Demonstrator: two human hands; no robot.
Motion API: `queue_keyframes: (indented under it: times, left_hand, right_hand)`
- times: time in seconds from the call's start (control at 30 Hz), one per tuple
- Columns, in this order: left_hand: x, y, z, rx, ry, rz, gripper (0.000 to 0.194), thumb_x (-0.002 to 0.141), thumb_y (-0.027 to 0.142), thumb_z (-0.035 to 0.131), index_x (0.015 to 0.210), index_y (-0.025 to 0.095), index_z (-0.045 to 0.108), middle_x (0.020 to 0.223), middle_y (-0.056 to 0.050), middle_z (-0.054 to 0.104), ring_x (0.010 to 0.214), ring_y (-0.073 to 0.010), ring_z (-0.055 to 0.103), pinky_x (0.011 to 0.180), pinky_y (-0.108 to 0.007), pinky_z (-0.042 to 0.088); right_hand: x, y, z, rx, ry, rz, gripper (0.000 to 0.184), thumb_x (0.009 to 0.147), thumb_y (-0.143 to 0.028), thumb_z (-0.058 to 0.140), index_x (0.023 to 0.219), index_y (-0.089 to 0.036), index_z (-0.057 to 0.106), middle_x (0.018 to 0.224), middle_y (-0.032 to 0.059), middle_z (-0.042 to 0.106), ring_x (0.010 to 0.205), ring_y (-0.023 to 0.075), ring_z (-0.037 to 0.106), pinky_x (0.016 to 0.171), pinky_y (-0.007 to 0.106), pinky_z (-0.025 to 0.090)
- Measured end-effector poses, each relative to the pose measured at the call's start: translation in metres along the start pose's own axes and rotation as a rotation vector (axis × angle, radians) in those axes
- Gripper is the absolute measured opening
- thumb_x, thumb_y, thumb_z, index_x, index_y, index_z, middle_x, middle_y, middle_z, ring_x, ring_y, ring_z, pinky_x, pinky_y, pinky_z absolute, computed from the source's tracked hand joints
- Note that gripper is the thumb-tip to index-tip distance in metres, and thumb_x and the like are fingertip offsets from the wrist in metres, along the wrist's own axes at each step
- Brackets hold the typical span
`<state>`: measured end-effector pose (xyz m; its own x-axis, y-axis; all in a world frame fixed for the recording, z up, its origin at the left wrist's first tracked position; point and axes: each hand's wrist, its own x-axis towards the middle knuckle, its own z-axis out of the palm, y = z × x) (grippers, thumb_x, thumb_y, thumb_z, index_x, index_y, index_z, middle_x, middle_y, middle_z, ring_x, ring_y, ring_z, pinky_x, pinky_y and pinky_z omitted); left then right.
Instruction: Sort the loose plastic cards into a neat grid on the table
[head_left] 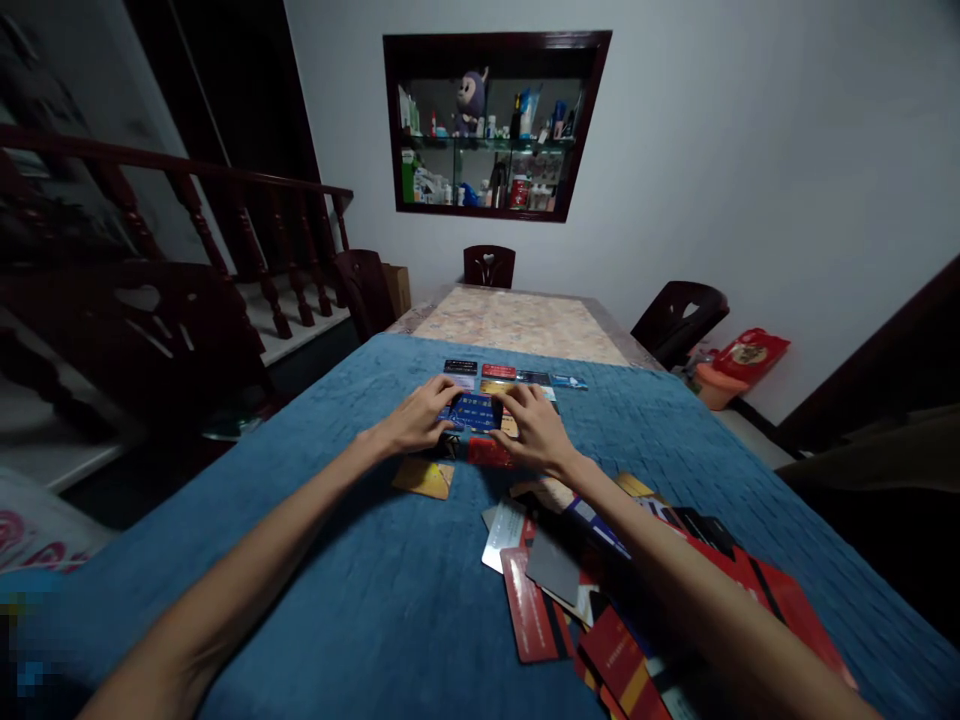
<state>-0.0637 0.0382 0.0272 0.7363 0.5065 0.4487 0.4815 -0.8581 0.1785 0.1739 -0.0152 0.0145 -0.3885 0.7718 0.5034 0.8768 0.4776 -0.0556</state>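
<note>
A dark blue card [477, 412] with printed lettering is held by its two ends between my hands, over the middle of the laid-out cards. My left hand [421, 412] pinches its left end; my right hand [537, 428] pinches its right end. Beyond it lie a black card [460, 367], a red card [499, 371] and a light blue card [570, 382]. Closer to me, another red card [489, 451] and a yellow card [423, 478] rest on the blue cloth [330, 560]. My hands partly cover several cards.
A loose, overlapping heap of cards, including a red card [534, 605] and a grey card [553, 565], spreads under and beside my right forearm. Chairs stand around the table, one dark chair [679, 318] at the right. A wall cabinet [495, 130] is behind.
</note>
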Motion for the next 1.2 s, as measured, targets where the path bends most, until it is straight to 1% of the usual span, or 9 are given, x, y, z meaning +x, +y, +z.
queue_keyframes:
  times: [0.1, 0.23, 0.4, 0.53, 0.67, 0.9, 1.07, 1.2]
  left_hand:
    - [-0.001, -0.017, 0.001, -0.001, -0.018, -0.055, 0.05, 0.077, 0.011, 0.059, 0.126, 0.017, 0.052, 0.118, -0.012, 0.051, 0.112, -0.0265, 0.053, 0.101, -0.044, 0.047]
    - [-0.004, -0.035, 0.005, -0.001, -0.062, -0.121, 0.049, 0.076, 0.009, 0.059, 0.124, 0.017, 0.053, 0.117, -0.011, 0.051, 0.111, -0.0259, 0.053, 0.101, -0.042, 0.046]
    - [-0.008, -0.052, 0.012, -0.007, -0.128, -0.195, 0.044, 0.076, 0.009, 0.058, 0.119, 0.016, 0.055, 0.115, -0.011, 0.051, 0.108, -0.025, 0.054, 0.099, -0.041, 0.047]
    - [-0.011, -0.061, 0.017, 0.008, -0.184, -0.251, 0.041, 0.078, 0.011, 0.058, 0.118, 0.017, 0.055, 0.112, -0.008, 0.051, 0.105, -0.0231, 0.054, 0.097, -0.038, 0.047]
    - [-0.013, -0.063, 0.019, 0.022, -0.257, -0.334, 0.041, 0.081, 0.014, 0.057, 0.122, 0.017, 0.054, 0.113, -0.01, 0.051, 0.107, -0.0247, 0.054, 0.097, -0.041, 0.046]
    - [-0.012, -0.057, 0.017, 0.045, -0.397, -0.437, 0.042, 0.087, 0.02, 0.053, 0.129, 0.02, 0.05, 0.121, -0.011, 0.051, 0.118, -0.0275, 0.051, 0.103, -0.047, 0.041]
    - [-0.01, -0.054, 0.017, 0.068, -0.443, -0.449, 0.045, 0.088, 0.019, 0.05, 0.133, 0.021, 0.048, 0.123, -0.012, 0.05, 0.123, -0.0281, 0.048, 0.104, -0.049, 0.039]
    - [-0.01, -0.053, 0.016, 0.086, -0.455, -0.448, 0.047, 0.088, 0.017, 0.051, 0.134, 0.02, 0.049, 0.123, -0.013, 0.051, 0.122, -0.0291, 0.049, 0.103, -0.051, 0.04]
  right_hand:
    - [0.017, -0.005, 0.009, -0.006, -0.097, 0.064, 0.051, 0.084, -0.042, 0.062, 0.129, -0.017, 0.056, 0.121, 0.0149, 0.056, 0.109, 0.0314, 0.044, 0.088, 0.043, 0.043]
    - [0.033, -0.012, 0.021, -0.026, -0.228, 0.143, 0.053, 0.085, -0.044, 0.061, 0.132, -0.019, 0.054, 0.127, 0.0148, 0.054, 0.116, 0.0327, 0.042, 0.089, 0.044, 0.043]
    - [0.046, -0.014, 0.037, -0.031, -0.301, 0.157, 0.051, 0.086, -0.045, 0.059, 0.131, -0.022, 0.055, 0.127, 0.0146, 0.057, 0.118, 0.0349, 0.043, 0.087, 0.046, 0.043]
    - [0.054, -0.013, 0.046, -0.03, -0.365, 0.158, 0.05, 0.086, -0.047, 0.058, 0.13, -0.023, 0.056, 0.125, 0.014, 0.059, 0.118, 0.0355, 0.044, 0.087, 0.047, 0.042]
    - [0.06, -0.012, 0.05, -0.032, -0.416, 0.159, 0.051, 0.086, -0.048, 0.058, 0.131, -0.024, 0.056, 0.125, 0.0133, 0.06, 0.119, 0.0358, 0.045, 0.088, 0.048, 0.041]
    - [0.065, -0.013, 0.054, -0.039, -0.502, 0.174, 0.049, 0.086, -0.051, 0.056, 0.126, -0.024, 0.059, 0.125, 0.0124, 0.062, 0.119, 0.0358, 0.046, 0.089, 0.047, 0.039]
    - [0.066, -0.014, 0.055, -0.041, -0.525, 0.17, 0.047, 0.085, -0.05, 0.058, 0.123, -0.023, 0.063, 0.124, 0.0125, 0.064, 0.12, 0.0349, 0.046, 0.089, 0.044, 0.038]
    - [0.067, -0.015, 0.055, -0.043, -0.525, 0.158, 0.045, 0.084, -0.049, 0.059, 0.121, -0.023, 0.065, 0.125, 0.0119, 0.065, 0.122, 0.0353, 0.044, 0.089, 0.043, 0.037]
